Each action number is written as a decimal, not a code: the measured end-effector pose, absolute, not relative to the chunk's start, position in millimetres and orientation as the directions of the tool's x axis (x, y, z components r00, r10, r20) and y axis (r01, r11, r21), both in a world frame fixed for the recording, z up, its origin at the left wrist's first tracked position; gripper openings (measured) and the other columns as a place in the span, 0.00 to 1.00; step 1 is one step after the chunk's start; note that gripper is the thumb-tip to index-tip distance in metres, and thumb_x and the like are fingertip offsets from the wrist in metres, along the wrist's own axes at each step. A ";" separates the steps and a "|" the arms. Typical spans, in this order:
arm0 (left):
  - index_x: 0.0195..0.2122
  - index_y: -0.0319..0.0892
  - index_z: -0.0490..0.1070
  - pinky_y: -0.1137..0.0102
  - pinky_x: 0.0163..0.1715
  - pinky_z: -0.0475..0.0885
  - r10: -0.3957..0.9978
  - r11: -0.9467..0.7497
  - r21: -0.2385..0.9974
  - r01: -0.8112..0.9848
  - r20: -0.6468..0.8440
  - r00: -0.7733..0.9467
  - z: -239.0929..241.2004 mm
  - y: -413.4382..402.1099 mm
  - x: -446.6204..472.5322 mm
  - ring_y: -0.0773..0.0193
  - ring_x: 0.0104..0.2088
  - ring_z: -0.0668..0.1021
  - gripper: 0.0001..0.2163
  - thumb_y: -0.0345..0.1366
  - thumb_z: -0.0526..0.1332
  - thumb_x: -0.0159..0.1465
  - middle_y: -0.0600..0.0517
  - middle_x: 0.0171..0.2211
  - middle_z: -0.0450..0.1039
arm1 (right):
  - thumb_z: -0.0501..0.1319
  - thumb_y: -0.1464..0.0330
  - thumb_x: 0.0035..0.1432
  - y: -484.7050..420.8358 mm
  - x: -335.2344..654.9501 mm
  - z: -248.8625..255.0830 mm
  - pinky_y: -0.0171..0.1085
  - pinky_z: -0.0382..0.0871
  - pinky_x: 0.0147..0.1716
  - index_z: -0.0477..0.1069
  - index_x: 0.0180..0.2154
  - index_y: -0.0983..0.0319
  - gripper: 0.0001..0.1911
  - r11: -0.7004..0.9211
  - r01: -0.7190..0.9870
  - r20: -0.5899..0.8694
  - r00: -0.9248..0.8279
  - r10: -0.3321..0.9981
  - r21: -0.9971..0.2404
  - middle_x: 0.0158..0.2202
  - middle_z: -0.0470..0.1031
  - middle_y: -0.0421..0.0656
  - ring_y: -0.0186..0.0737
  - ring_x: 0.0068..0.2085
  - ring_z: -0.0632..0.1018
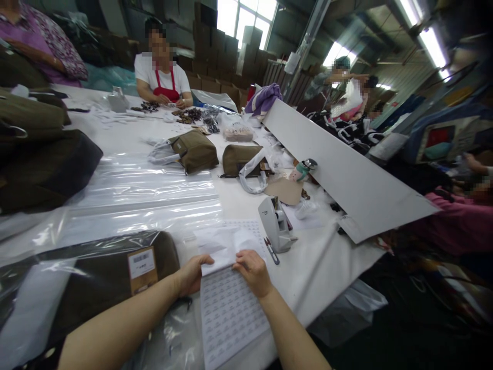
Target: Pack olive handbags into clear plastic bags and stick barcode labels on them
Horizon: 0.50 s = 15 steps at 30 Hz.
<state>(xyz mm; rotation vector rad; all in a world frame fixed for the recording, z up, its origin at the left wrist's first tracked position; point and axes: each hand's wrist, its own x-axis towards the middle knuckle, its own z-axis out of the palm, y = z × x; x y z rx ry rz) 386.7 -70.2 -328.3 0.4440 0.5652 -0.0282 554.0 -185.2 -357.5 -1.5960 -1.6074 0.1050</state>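
Observation:
Both hands grip a folded sheet of white paper [219,250] above the table's near edge. My left hand [192,272] pinches its left side, thumb on top. My right hand [252,270] has its fingers closed on the right side. Beneath the paper lies a printed sticker sheet [231,313] with rows of small labels. Left of my hands, an olive bag [103,267] with a brown tag lies in a clear plastic bag. A tape dispenser [274,226] and thread snips [271,251] are just right of the paper.
Clear plastic sheets [146,190] cover the table's left middle. Two olive bags [198,149] with wrapped handles sit farther back, near a bottle [302,169]. A slanted white board [342,174] borders the right. More bags [34,154] pile at left. A co-worker [164,77] sits across.

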 end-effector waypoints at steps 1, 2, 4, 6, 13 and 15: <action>0.44 0.29 0.66 0.63 0.36 0.71 0.085 0.905 0.397 0.154 -0.523 0.848 -326.7 -69.1 386.7 0.51 0.33 0.79 0.24 0.36 0.57 0.46 0.44 0.30 0.76 | 0.62 0.68 0.57 -186.3 553.0 -358.5 0.42 0.70 0.42 0.70 0.32 0.60 0.02 0.200 0.794 0.525 0.169 0.834 -0.575 0.36 0.76 0.45 0.42 0.42 0.74; 0.44 0.29 0.66 0.62 0.36 0.71 0.078 0.903 0.398 0.161 -0.521 0.850 -325.0 -68.1 386.6 0.50 0.34 0.79 0.24 0.37 0.56 0.46 0.43 0.30 0.76 | 0.62 0.68 0.57 -187.3 552.0 -359.3 0.42 0.70 0.43 0.70 0.32 0.60 0.02 0.211 0.800 0.549 0.171 0.818 -0.562 0.37 0.76 0.45 0.42 0.43 0.74; 0.43 0.30 0.66 0.60 0.38 0.71 0.071 0.893 0.413 0.178 -0.520 0.851 -322.1 -66.5 386.5 0.49 0.35 0.78 0.24 0.39 0.56 0.46 0.42 0.31 0.76 | 0.61 0.68 0.57 -189.1 549.7 -359.6 0.43 0.70 0.44 0.70 0.32 0.60 0.02 0.212 0.800 0.566 0.184 0.804 -0.561 0.37 0.76 0.45 0.42 0.43 0.74; 0.41 0.30 0.67 0.59 0.39 0.71 0.081 0.875 0.445 0.192 -0.525 0.847 -320.8 -65.7 387.0 0.47 0.36 0.78 0.24 0.42 0.56 0.46 0.41 0.32 0.76 | 0.61 0.68 0.57 -191.1 547.5 -357.2 0.43 0.69 0.45 0.71 0.32 0.60 0.03 0.206 0.787 0.559 0.202 0.804 -0.581 0.37 0.76 0.45 0.42 0.44 0.74; 0.46 0.31 0.66 0.58 0.51 0.65 0.372 0.668 0.725 0.165 -0.518 0.770 -315.2 -60.1 384.5 0.48 0.47 0.74 0.24 0.43 0.58 0.52 0.39 0.42 0.74 | 0.62 0.61 0.55 -198.2 542.5 -331.0 0.42 0.66 0.44 0.70 0.27 0.61 0.11 -0.031 0.388 0.237 0.622 0.746 -0.921 0.36 0.75 0.45 0.43 0.42 0.74; 0.51 0.36 0.65 0.59 0.57 0.59 0.502 0.562 0.815 0.137 -0.468 0.727 -299.9 -58.4 368.0 0.49 0.53 0.69 0.27 0.39 0.64 0.50 0.42 0.51 0.70 | 0.62 0.58 0.54 -195.0 538.1 -320.0 0.40 0.66 0.43 0.70 0.28 0.62 0.13 -0.067 0.170 0.067 0.676 0.734 -0.983 0.35 0.74 0.44 0.41 0.40 0.74</action>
